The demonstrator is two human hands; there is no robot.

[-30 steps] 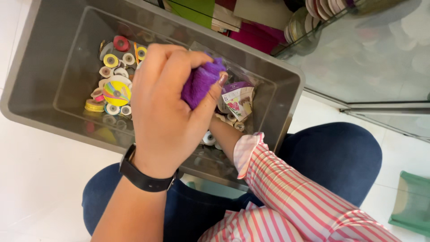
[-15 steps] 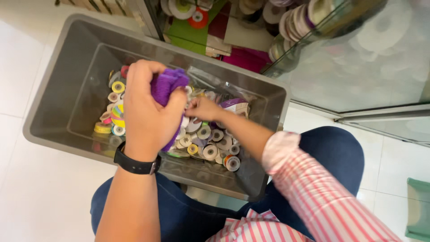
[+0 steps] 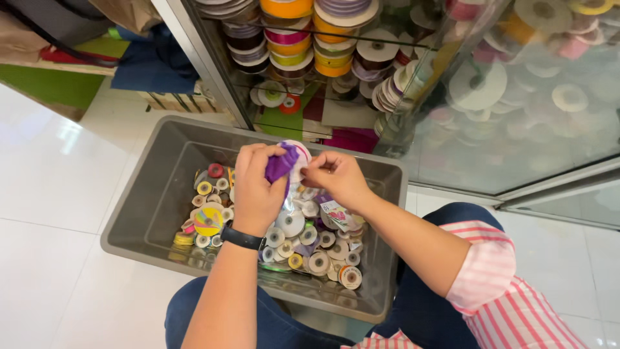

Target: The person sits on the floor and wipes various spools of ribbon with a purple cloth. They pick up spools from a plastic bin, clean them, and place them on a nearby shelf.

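Above the grey plastic bin (image 3: 161,194) of small ribbon spools, the left hand (image 3: 255,190) clamps a purple ribbon roll (image 3: 282,163), while the right hand (image 3: 336,178) pinches its loose end just beside those fingers. A weak pinch could let the ribbon unravel into the bin. Below the right fingers lies a small white, pink-printed packet (image 3: 337,214).

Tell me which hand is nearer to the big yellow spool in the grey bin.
Left. The left hand hangs just right of the yellow spool, gripping the purple ribbon roll; the right hand is farther right, past that roll.
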